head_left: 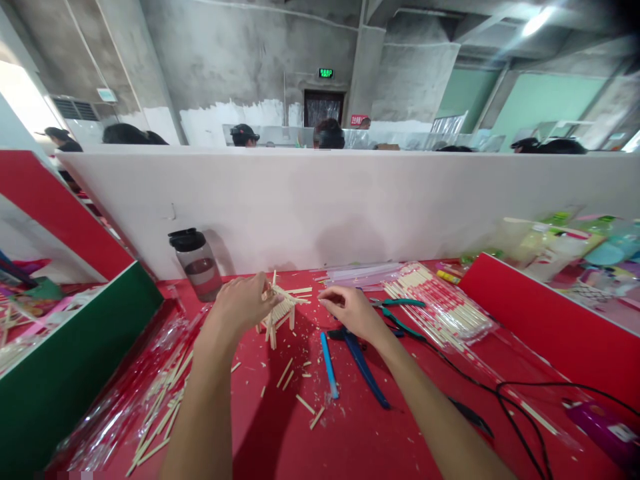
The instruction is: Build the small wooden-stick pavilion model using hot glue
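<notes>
A small structure of glued wooden sticks (281, 308) stands on the red table (350, 433). My left hand (243, 303) is closed on its left side and holds it. My right hand (350, 310) hovers just right of it, fingers pinched together; whether they hold a small stick piece I cannot make out. Short cut stick pieces (295, 387) lie scattered below the structure.
Blue-handled pliers (367, 370) and a light blue pen (329, 365) lie under my right wrist, with green-handled cutters (400, 313) nearby. Wrapped chopstick packs (440, 303) sit right, loose sticks in plastic (155, 413) left. A dark-lidded bottle (197, 263), a black cable (520, 400), a white partition (350, 200).
</notes>
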Demonstrator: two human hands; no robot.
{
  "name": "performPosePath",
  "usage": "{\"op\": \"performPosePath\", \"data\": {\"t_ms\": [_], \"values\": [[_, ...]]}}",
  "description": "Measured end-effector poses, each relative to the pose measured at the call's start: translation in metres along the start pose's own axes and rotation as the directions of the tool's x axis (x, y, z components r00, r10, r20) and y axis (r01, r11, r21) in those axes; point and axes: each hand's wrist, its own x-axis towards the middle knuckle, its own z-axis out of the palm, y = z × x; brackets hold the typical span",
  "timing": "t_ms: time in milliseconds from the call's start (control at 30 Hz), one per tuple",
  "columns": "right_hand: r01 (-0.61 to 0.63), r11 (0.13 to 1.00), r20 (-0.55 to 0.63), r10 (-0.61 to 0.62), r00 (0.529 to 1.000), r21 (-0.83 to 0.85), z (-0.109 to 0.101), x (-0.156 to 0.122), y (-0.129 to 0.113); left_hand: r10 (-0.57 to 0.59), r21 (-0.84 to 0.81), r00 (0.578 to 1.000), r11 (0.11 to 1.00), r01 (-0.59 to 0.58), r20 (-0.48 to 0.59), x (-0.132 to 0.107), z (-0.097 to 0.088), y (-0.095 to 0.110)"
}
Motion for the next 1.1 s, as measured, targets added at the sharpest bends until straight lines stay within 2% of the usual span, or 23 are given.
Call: {"op": "performPosePath", "data": {"t_ms": [333, 467, 867, 1100], "values": [[0.022, 0.999, -0.070, -0.020, 0.997, 0.028, 0.020, 0.002, 0.001, 0.069, -0.071, 0.996, 0.995, -0.064, 0.065, 0.000, -0.002, -0.003], [0.029, 0.999, -0.069, -0.027, 0.997, 0.020, 0.025, 0.003, 0.003, 0.049, -0.105, 0.996, 0.994, -0.041, 0.076, 0.001, 0.000, -0.005], [0.054, 0.997, -0.106, -0.047, 0.993, 0.063, 0.029, 0.006, 0.002, -0.004, -0.081, 0.994, 0.997, 0.013, 0.112, -0.001, -0.005, -0.003], [0.052, 0.999, -0.113, -0.051, 0.992, 0.001, 0.028, 0.008, -0.002, -0.005, -0.078, 0.995, 0.997, 0.012, 0.097, 0.000, -0.003, -0.003]]}}
